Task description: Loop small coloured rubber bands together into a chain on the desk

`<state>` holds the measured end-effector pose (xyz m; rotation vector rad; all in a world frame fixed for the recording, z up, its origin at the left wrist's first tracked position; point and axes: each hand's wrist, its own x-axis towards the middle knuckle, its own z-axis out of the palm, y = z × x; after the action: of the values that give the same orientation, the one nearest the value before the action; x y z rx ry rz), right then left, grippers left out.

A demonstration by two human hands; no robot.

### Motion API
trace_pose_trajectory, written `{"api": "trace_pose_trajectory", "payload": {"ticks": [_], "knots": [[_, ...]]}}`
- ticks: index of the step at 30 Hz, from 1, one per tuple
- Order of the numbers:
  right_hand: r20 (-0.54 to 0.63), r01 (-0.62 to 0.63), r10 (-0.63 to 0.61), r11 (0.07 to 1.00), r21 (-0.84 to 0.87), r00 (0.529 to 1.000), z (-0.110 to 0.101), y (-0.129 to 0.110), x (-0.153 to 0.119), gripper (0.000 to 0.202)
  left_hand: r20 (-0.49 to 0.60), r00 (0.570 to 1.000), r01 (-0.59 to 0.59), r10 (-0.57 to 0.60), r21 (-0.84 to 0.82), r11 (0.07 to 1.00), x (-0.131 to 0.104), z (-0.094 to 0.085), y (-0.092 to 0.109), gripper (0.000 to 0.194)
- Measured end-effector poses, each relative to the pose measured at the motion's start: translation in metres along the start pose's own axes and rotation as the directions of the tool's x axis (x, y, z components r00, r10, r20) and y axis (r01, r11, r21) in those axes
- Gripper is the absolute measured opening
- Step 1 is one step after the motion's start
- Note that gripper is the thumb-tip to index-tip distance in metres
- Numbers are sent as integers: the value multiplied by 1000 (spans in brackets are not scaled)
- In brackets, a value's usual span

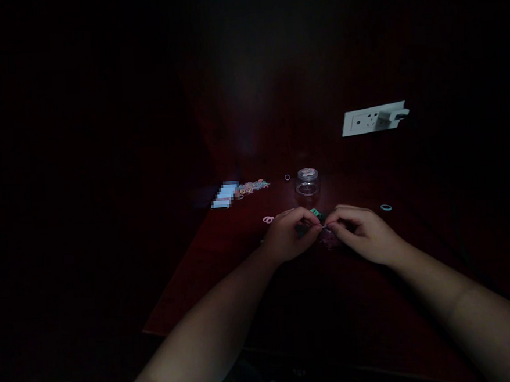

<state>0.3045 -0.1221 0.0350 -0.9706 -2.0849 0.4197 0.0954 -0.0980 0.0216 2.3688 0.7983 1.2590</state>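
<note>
My left hand (289, 234) and my right hand (364, 232) meet over the table, thumbs and forefingers pinched. Between the fingertips shows a bit of a small pale purple hair tie (324, 227). Just below it lies a dim purple-pink cluster (328, 241), too dark to make out in detail. Green hair ties (316, 213) lie behind the fingertips, partly hidden by my left hand. Pink hair ties (268, 220) rest to the left of that hand. A single blue hair tie (386, 208) is on the table beyond my right hand.
A clear jar (307, 186) with a patterned lid stands near the wall, a small ring-shaped band (287, 177) beside it. Farther left lie a heap of colourful hair ties (253, 187) and a lit, pixelated screen (225, 195). A wall socket (370, 120) holds a plug. The dark red table (191, 282) ends at left.
</note>
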Motion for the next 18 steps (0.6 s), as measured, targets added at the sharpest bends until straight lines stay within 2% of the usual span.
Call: {"api": "trace_pose_trajectory", "payload": {"ticks": [10, 18], "knots": [[-27, -67, 69, 993, 95, 997, 4, 5, 0, 23, 38, 999, -17, 18, -36, 999, 0, 1, 0, 8], [-28, -84, 87, 989, 119, 996, 5, 3, 1, 21, 9, 999, -31, 31, 10, 999, 0, 0, 0, 6]]}}
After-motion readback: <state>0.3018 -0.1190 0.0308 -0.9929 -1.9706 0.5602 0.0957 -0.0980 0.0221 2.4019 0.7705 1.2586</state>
